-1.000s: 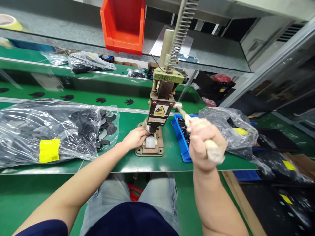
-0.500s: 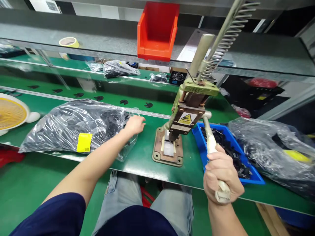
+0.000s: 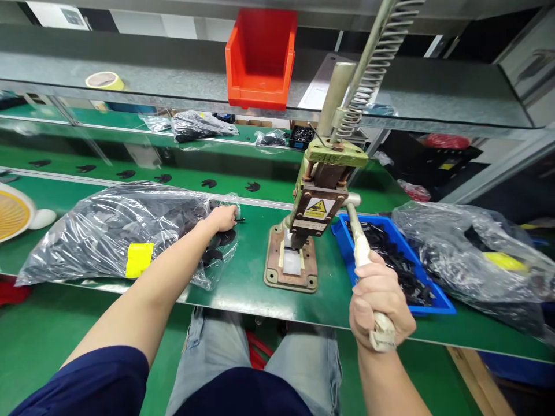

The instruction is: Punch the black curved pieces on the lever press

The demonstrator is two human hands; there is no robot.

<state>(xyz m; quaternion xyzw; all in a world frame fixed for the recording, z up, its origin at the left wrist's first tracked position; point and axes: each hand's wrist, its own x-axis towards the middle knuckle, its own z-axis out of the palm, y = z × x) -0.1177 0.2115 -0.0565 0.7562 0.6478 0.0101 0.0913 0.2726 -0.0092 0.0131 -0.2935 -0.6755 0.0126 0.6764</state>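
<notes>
Along the near side, a green workbench [image 3: 251, 254] is being overhung by a grey metal shelf [image 3: 173, 75], on which an orange-red bin [image 3: 258, 95] is being carried, with a roll of yellow tape [image 3: 115, 85] lying off to the left. Now to the left hand [image 3: 223, 218]: a thin dark piece [image 3: 241, 220] is being pinched at its fingertips, right over the right end of a clear plastic bag [image 3: 99, 231]. Flat dark pieces [image 3: 213, 255] are being held in that bag. Over on the right, a lever handle [image 3: 361, 245] is being gripped by the right hand [image 3: 382, 297], fingers wrapped firmly round it. By this lever, a hand press [image 3: 318, 202] is being met on its right side; mid-bench it is standing, a pale block [image 3: 292, 263] being borne on its base plate [image 3: 306, 274]. Just right of the press, small black parts [image 3: 401, 263] are being held in a blue tray [image 3: 433, 309]. Past the bench's far edge, dark curved pieces [image 3: 208, 183] are being displayed in a spaced row.
</notes>
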